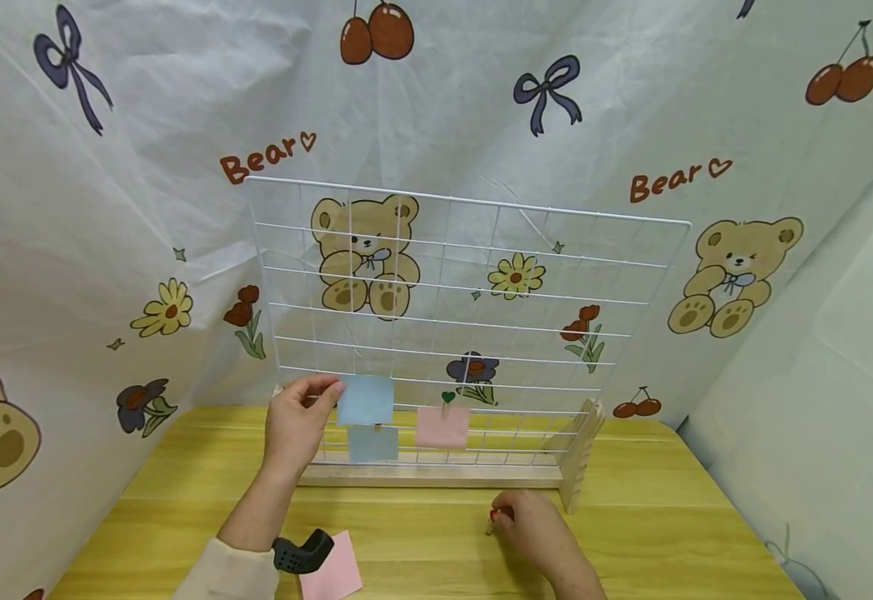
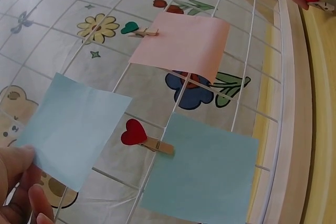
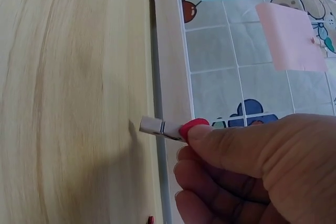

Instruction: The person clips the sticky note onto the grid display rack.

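Note:
My left hand point(image 1: 293, 425) pinches the left edge of a light blue paper square point(image 1: 365, 400) in front of the white wire grid point(image 1: 436, 317). Just below it, another blue square point(image 2: 202, 171) hangs from the grid on a wooden clothespin with a red heart point(image 2: 134, 132). Farther right, a pink square point(image 1: 442, 427) hangs by a clothespin with a green heart point(image 2: 129, 28). Low over the table, my right hand point(image 1: 535, 529) pinches a small wooden clothespin point(image 3: 153, 126) by its red heart; the clip's free end points away from the fingers.
The grid stands in a pale wooden base point(image 1: 436, 476) on a yellow wood-grain table point(image 1: 631, 517). A loose pink square point(image 1: 337, 571) lies at the front, partly behind my left wrist's black band point(image 1: 303, 552). A bear-print cloth point(image 1: 451, 117) hangs behind.

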{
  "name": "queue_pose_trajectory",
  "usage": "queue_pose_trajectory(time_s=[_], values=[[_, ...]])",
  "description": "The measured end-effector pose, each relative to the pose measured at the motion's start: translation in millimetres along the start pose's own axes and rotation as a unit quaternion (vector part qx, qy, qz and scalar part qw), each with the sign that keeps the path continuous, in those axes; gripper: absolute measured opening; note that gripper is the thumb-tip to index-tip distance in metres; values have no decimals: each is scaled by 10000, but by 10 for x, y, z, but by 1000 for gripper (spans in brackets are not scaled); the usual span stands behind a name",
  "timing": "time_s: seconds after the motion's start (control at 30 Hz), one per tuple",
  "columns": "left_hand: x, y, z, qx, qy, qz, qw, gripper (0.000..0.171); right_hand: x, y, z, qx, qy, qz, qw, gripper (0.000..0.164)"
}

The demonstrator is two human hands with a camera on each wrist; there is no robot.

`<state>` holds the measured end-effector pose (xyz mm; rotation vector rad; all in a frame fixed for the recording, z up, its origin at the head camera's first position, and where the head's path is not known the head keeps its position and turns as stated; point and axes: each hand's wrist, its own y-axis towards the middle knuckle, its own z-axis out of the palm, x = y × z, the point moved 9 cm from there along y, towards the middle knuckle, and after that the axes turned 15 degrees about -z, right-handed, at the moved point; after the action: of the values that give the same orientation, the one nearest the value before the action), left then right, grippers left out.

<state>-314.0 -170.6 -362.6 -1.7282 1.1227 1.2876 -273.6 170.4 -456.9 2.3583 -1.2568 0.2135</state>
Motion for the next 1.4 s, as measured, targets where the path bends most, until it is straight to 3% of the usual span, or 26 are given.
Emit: queue_pose_trajectory(time_s=[0.2, 0.5, 0.93, 1.2, 1.4], values=[[8, 8, -26, -62, -9, 24, 10000, 28, 112, 44, -15, -72, -142, -184, 9997, 6], [-21, 14, -2, 41, -59, 152, 9999, 27, 422, 152, -87, -814, 11, -679, 9944, 5], [-38, -1, -17, 16, 27, 171, 9998, 26, 721, 269, -231, -1578, 306, -924, 9827, 11], [-25, 8, -27, 16, 2, 138, 9999, 27, 900, 467, -378, -1808, 197, -1046, 9777, 12], [-40, 1, -23, 15, 20, 172, 9998, 27, 1068, 613, -485, -1753, 30, -1183, 9774, 7]])
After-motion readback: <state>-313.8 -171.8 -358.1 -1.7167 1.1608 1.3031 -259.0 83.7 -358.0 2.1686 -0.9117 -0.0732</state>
